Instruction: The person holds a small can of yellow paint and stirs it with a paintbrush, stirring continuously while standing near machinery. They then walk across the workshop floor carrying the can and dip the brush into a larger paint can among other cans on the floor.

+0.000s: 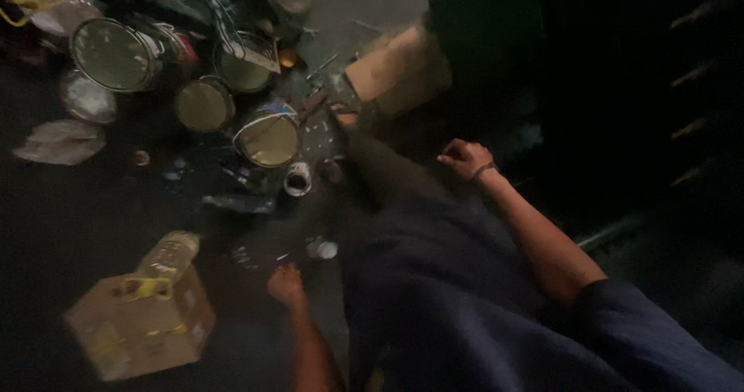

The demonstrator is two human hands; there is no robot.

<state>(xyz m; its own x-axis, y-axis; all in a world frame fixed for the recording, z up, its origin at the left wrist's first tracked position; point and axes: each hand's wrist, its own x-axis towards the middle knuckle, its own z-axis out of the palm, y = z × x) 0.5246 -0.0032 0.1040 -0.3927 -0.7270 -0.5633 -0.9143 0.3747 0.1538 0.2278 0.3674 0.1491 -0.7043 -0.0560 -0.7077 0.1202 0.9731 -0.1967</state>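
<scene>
Head view gives me a dim, dark floor (93, 221) strewn with clutter: several round tins with pale lids, the largest tin (112, 53) lying on its side at the upper left, three smaller ones near it, and crumpled plastic bags (62, 140) beside them. A cardboard box (143, 330) sits at the lower left with a clear plastic bottle (167, 256) leaning against its top. A second, larger carton (399, 70) stands past the tins.

My left hand (285, 285) is low over the floor, arm stretched straight forward, fingers curled loosely and holding nothing; a small pale cap (322, 248) lies just beside it, not touching. My right hand (465, 159) is raised above the knee, wrist banded, fingers bent in a loose half-curl, also holding nothing. A small white cup (297, 179) stands between the tins and the leg.

Dark cloth over the legs fills the lower middle. Everything to the right is too black for me to make out.
</scene>
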